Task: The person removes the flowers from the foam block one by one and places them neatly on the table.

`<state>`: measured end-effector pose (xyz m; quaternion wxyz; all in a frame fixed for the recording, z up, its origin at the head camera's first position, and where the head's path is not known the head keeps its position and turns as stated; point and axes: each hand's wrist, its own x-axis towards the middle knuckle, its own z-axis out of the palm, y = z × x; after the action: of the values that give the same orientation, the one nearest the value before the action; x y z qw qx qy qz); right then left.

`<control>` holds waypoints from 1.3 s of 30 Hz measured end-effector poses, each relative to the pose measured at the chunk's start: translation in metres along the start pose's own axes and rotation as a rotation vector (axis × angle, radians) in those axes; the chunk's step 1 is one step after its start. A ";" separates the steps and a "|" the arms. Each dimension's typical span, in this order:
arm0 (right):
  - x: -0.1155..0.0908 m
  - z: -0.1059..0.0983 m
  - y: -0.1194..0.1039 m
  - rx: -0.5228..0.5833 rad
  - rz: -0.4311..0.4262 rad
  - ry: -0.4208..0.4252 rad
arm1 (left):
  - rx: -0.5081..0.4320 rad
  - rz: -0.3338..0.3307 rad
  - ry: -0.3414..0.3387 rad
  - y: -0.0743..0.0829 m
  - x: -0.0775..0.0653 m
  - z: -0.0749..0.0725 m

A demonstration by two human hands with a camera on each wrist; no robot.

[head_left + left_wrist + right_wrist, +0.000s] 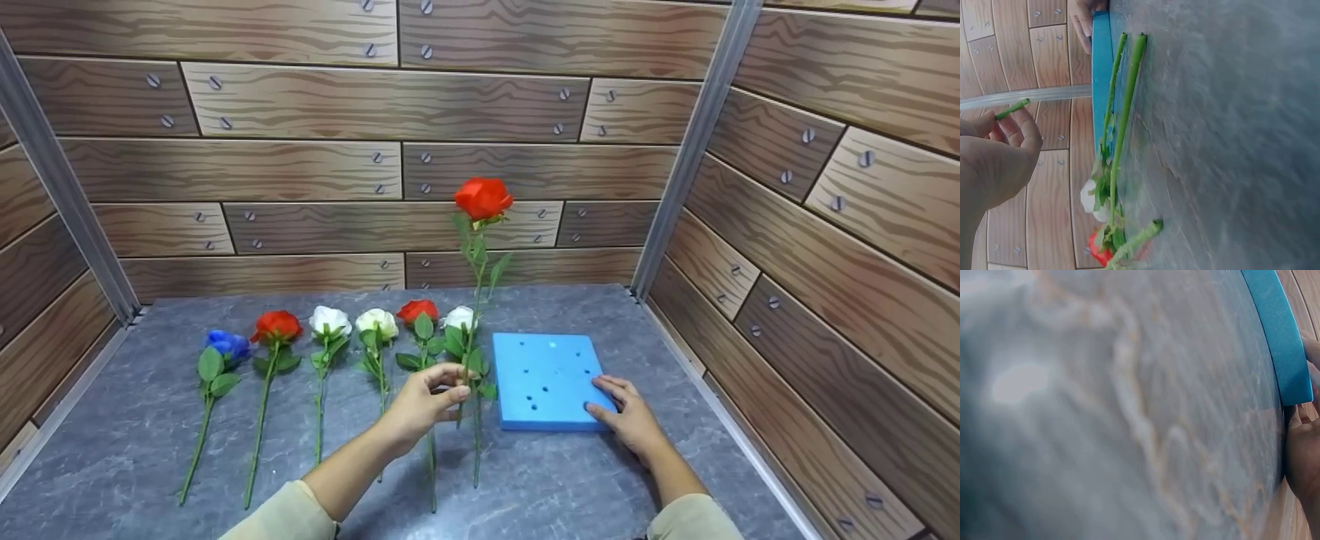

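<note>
My left hand (424, 405) pinches the green stem of a red artificial rose (484, 199), holding it upright with the bloom at the top. In the left wrist view the stem's lower end (1013, 108) sticks out past the fingers of my left hand (1002, 152). Right of it, a flat blue foam block (547, 360) with several small holes in its top lies on the table. My right hand (634, 420) rests at the block's front right corner, fingers along its edge. The right wrist view shows the block's side (1286, 343) with my right hand (1306, 450) partly cut off.
More roses lie in a row on the grey marbled table (555, 487): a blue one (227, 344), red ones (277, 326) (417, 311), and white or cream ones (330, 321) (377, 324) (459, 319). Wood-patterned walls (300, 172) enclose the back and sides.
</note>
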<state>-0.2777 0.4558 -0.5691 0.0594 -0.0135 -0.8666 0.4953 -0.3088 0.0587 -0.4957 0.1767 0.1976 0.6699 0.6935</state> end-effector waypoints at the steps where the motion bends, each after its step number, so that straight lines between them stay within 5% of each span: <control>1: 0.000 0.000 0.000 0.010 0.001 0.001 | 0.002 -0.002 0.003 -0.001 -0.001 -0.001; 22: 0.001 0.000 -0.002 -0.007 0.009 0.003 | 0.004 -0.050 0.073 -0.004 -0.019 -0.028; 39: 0.003 0.000 -0.002 -0.026 0.011 -0.011 | 0.048 -0.104 0.242 -0.007 -0.041 -0.055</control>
<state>-0.2805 0.4549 -0.5667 0.0515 -0.0164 -0.8732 0.4843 -0.3014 -0.0091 -0.5059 0.1255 0.0819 0.7121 0.6859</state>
